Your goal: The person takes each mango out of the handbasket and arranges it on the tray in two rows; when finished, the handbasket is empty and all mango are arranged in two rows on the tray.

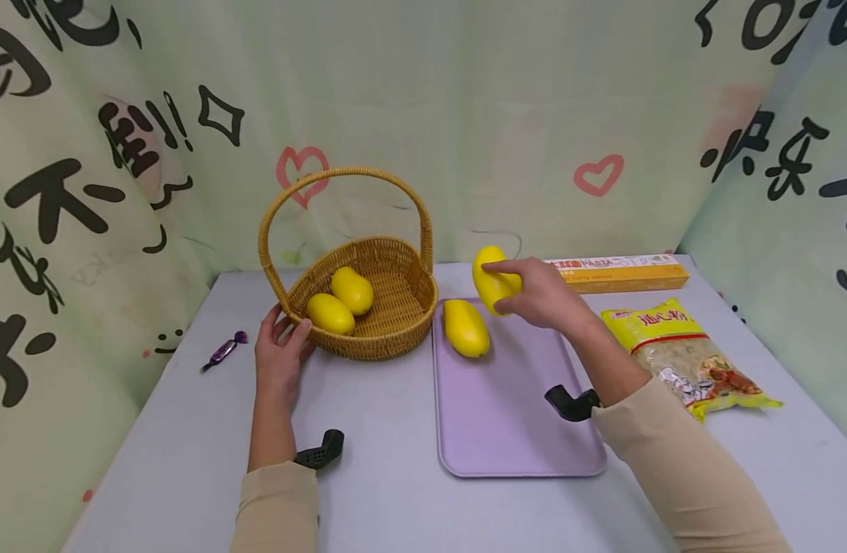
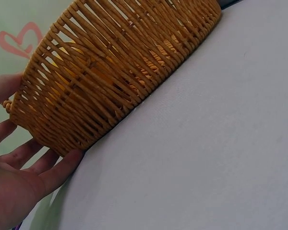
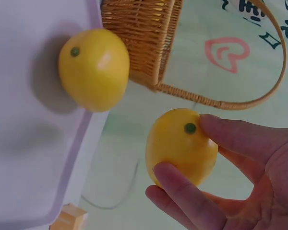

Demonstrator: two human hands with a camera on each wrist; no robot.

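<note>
In the head view my right hand [image 1: 544, 292] pinches a yellow mango [image 1: 492, 278] between thumb and fingers, above the far edge of the lilac tray [image 1: 520, 430]. The right wrist view shows the green stem end of this mango [image 3: 180, 148]. Another mango [image 1: 467, 329] lies on the tray's far left part. My left hand [image 1: 279, 357] holds the left side of a wicker basket [image 1: 395, 288], thumb near the foot of its tall handle. Two more mangoes [image 1: 342, 301] lie inside the basket. From the left wrist, fingers [image 2: 62, 170] press against the woven wall [image 2: 110, 76].
A purple-wrapped candy [image 1: 224, 350] lies at the table's left. Right of the tray are a yellow bag of pasta [image 1: 689, 357] and, farther back, a long orange box [image 1: 620, 275]. A printed curtain [image 1: 506, 115] hangs behind the table.
</note>
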